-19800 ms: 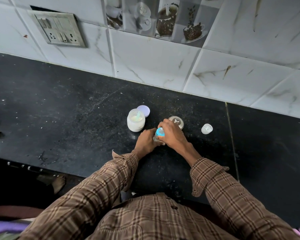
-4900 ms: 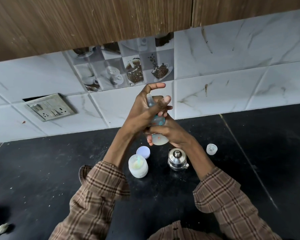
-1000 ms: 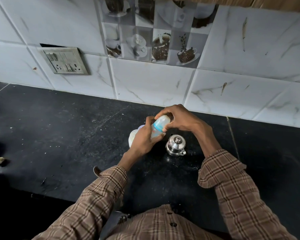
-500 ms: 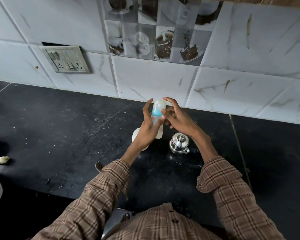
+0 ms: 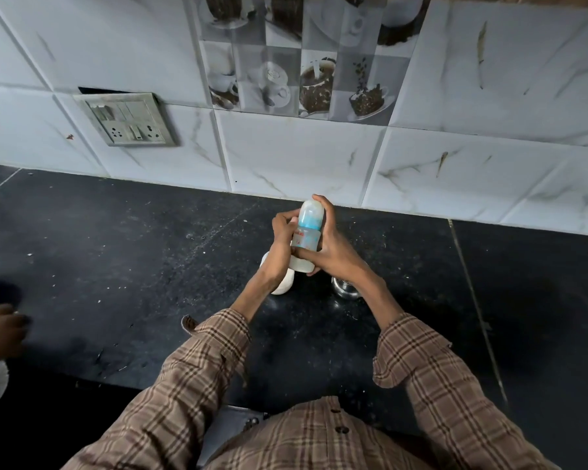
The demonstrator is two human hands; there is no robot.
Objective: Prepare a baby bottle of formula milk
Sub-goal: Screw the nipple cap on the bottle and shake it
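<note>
A baby bottle [image 5: 307, 234] with a clear cap, a blue collar and white milk in its base is held upright above the black counter [image 5: 150, 266]. My left hand [image 5: 280, 244] grips its left side with curled fingers. My right hand [image 5: 331, 247] wraps its right side and base, one fingertip on the cap. Behind my left wrist stands the white formula container [image 5: 282, 286], mostly hidden. The small steel pot [image 5: 345, 289] sits under my right wrist, partly hidden.
A white marble-tiled wall [image 5: 302, 154] with a switch plate [image 5: 126, 120] backs the counter. Another person's hand [image 5: 0, 330] shows at the left edge. The counter's front edge runs just ahead of my body.
The bottle has stayed between both hands, going from tilted to upright. My right hand now wraps its side and base. Another person's hand has appeared at the left edge.
</note>
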